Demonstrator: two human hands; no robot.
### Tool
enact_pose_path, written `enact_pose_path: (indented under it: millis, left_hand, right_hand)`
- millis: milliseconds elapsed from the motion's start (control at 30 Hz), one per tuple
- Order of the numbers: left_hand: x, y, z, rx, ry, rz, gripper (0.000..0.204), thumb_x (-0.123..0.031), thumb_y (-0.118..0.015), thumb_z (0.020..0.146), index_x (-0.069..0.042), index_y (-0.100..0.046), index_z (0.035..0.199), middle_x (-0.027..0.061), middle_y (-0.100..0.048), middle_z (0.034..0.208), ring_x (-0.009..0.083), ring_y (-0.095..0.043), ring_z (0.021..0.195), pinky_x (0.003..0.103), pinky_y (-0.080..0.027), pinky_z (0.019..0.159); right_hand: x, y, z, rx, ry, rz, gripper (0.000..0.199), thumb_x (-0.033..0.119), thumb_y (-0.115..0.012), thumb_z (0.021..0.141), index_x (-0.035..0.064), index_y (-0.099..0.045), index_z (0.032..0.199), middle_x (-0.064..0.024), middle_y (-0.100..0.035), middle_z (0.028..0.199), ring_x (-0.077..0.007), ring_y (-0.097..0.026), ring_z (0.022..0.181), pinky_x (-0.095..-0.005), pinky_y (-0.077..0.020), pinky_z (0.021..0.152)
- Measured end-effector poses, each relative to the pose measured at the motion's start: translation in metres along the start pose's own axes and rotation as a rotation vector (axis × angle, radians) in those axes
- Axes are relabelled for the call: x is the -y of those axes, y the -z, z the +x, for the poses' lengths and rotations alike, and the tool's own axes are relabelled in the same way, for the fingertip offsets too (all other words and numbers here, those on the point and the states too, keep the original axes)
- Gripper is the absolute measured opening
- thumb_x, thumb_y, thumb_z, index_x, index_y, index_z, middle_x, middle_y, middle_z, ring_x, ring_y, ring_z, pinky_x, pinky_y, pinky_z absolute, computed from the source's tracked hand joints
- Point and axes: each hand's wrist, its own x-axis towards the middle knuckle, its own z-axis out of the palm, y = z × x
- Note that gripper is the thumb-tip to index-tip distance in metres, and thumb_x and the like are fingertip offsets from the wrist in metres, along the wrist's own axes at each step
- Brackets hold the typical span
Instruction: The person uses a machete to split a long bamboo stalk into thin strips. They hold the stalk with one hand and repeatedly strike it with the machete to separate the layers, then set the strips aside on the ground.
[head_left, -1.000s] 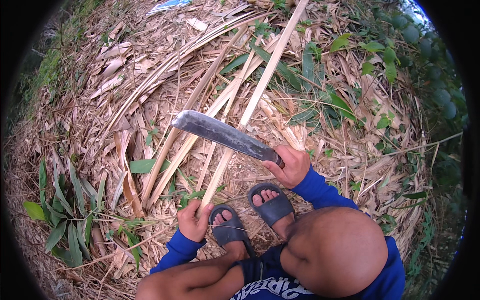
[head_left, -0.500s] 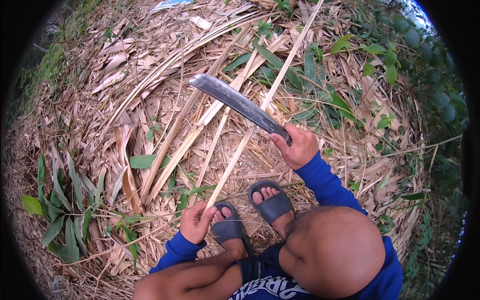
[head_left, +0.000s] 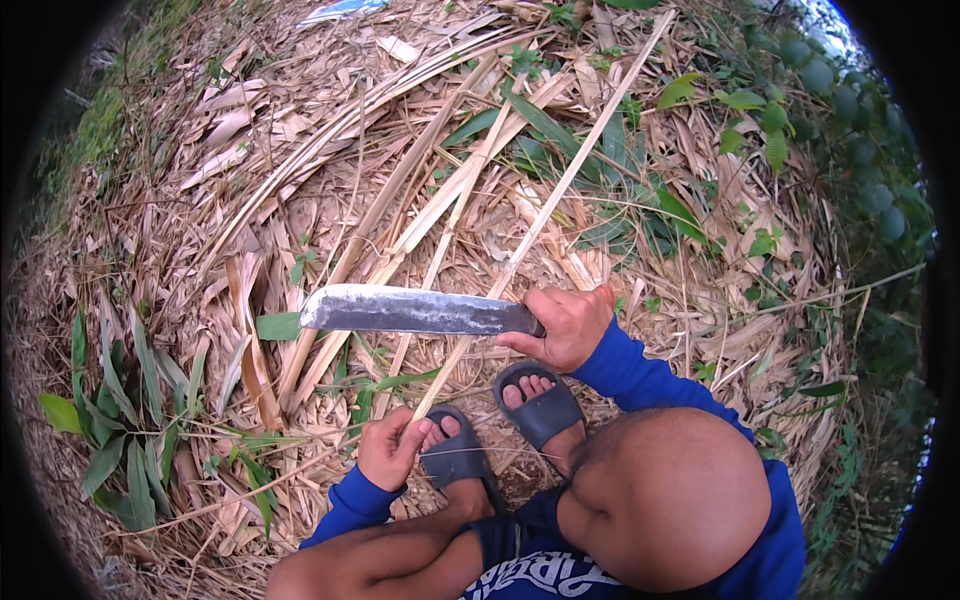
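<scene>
My right hand (head_left: 568, 328) is closed round the handle of a machete (head_left: 420, 310). Its dark, broad blade points left and lies across a long pale strip (head_left: 570, 170), which looks like split bamboo. The strip's near end is pinched between the thumb and fingers of my left hand (head_left: 391, 450), in front of my left foot. From there it slants away to the upper right, passing behind the blade near my right fingers. The handle is mostly hidden in my right fist.
Both feet, in dark slides (head_left: 541, 408), stand just behind the strip. More pale strips (head_left: 425, 225) lie on ground covered with dry leaves. A leafy green plant (head_left: 130, 430) grows at the left, bushes (head_left: 865, 150) at the right. Something blue (head_left: 340, 10) lies at the far edge.
My right hand has drawn the machete nearer along the strip, and the blade has swung from slanting away to nearly level. The strip's far end has come into view. My left hand stays about where it was.
</scene>
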Motion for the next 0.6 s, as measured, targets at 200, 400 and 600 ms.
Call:
enact_pose_path:
  millis: [200, 400, 600]
  left_hand:
    - [0.005, 0.009, -0.001, -0.018, -0.009, 0.163, 0.024, -0.018, -0.061, 0.093, 0.001, -0.062, 0.08, 0.0124, -0.053, 0.057, 0.0166, -0.05, 0.049, 0.031, -0.04, 0.049]
    - [0.031, 0.018, -0.028, -0.009, -0.11, 0.342, 0.023, -0.018, -0.054, 0.097, 0.0, -0.058, 0.084, 0.0172, -0.056, 0.062, 0.0326, -0.057, 0.053, 0.039, -0.043, 0.051]
    - [0.059, 0.014, -0.037, -0.027, -0.14, 0.501, 0.019, -0.017, -0.05, 0.099, -0.002, -0.049, 0.086, 0.0251, -0.054, 0.065, 0.046, -0.058, 0.061, 0.049, -0.043, 0.052]
  right_hand:
    - [-0.018, 0.002, 0.006, 0.006, -0.203, -0.03, 0.052, 0.058, -0.064, 0.085, 0.0073, -0.057, 0.076, -0.0117, -0.062, 0.062, -0.0318, -0.064, 0.055, -0.0441, -0.0491, 0.049]
    - [-0.052, 0.012, 0.011, -0.069, -0.324, -0.097, 0.045, 0.051, -0.065, 0.087, 0.008, -0.057, 0.077, -0.0133, -0.061, 0.064, -0.0345, -0.062, 0.056, -0.0435, -0.0469, 0.049]
    - [-0.036, 0.009, 0.001, 0.011, -0.232, -0.073, 0.051, 0.056, -0.062, 0.087, 0.0056, -0.058, 0.078, -0.0166, -0.063, 0.066, -0.0358, -0.065, 0.06, -0.0446, -0.0504, 0.053]
